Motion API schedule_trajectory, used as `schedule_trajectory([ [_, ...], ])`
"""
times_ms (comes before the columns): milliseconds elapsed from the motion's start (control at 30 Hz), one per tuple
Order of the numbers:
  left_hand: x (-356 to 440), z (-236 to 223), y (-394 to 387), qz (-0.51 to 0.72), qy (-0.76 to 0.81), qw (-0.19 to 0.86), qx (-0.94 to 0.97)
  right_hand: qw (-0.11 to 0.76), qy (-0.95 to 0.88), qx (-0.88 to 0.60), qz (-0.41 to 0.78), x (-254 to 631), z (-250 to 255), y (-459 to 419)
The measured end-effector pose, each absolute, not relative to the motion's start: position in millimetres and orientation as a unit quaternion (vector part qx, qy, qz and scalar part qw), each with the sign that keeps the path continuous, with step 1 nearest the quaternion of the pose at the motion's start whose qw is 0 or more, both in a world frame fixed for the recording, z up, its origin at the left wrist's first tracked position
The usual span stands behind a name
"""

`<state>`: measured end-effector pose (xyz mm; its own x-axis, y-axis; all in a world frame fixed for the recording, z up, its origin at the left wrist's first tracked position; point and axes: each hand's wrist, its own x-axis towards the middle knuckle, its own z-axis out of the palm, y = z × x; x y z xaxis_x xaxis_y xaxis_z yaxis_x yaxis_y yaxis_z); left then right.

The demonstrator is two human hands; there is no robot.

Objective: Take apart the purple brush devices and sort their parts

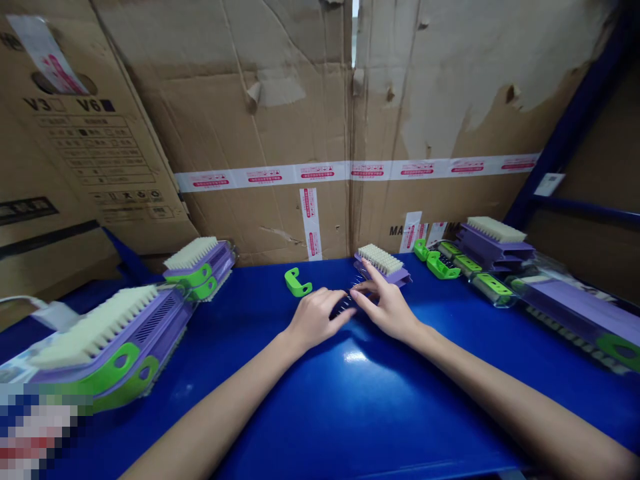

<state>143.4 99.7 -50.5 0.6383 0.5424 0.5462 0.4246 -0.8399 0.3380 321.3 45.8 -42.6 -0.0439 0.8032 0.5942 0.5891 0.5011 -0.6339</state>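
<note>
My left hand is just left of the table's middle, with curved fingers and thumb at the near-left side of a clear, shiny plastic piece. My right hand has its thumb and fingers at the right side of the same piece; its index finger stretches toward a purple brush with cream bristles. The clear piece is partly hidden by my fingers, so its full shape cannot be made out. Left of my hands, a bright green handle-like bracket lies by itself on the blue table.
Stacked purple brushes with green handles stand at left, with a smaller pair behind. At right are green brackets, packed green parts, stacked purple pieces and a long brush. Taped cardboard walls the back.
</note>
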Motion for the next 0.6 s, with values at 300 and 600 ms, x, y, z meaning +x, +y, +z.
schedule_trajectory([
  [300,144,-45,95,0.232,0.192,-0.005,0.954,0.521,-0.634,-0.569,-0.047,346,-15,43],
  [600,143,-49,98,0.259,0.2,0.03,0.944,0.294,-0.492,-0.8,-0.178,429,23,36],
])
